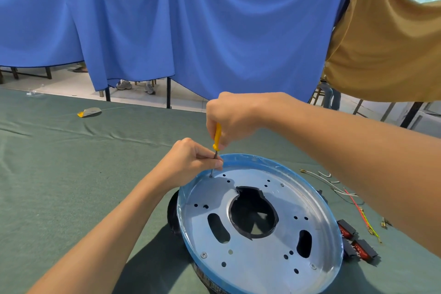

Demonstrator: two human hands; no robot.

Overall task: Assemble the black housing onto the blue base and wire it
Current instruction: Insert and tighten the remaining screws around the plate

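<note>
The round blue base [331,241] lies tilted on the green table, its silvery inside facing up, with a large centre hole and several small holes. The black housing [172,212] shows beneath its left edge and through the centre hole. My right hand [230,119] grips a yellow-handled screwdriver [216,138] held upright. Its tip sits on a screw [211,176] at the base's far-left rim. My left hand [193,162] pinches the screwdriver's metal shaft just above that screw. Three other screws sit in the plate.
Loose white, red and yellow-green wires [343,192] with terminals lie right of the base. Two black-and-red switch parts [358,243] sit by its right edge. A small yellow and grey object [89,111] lies far left on the green cloth. Blue and tan curtains hang behind.
</note>
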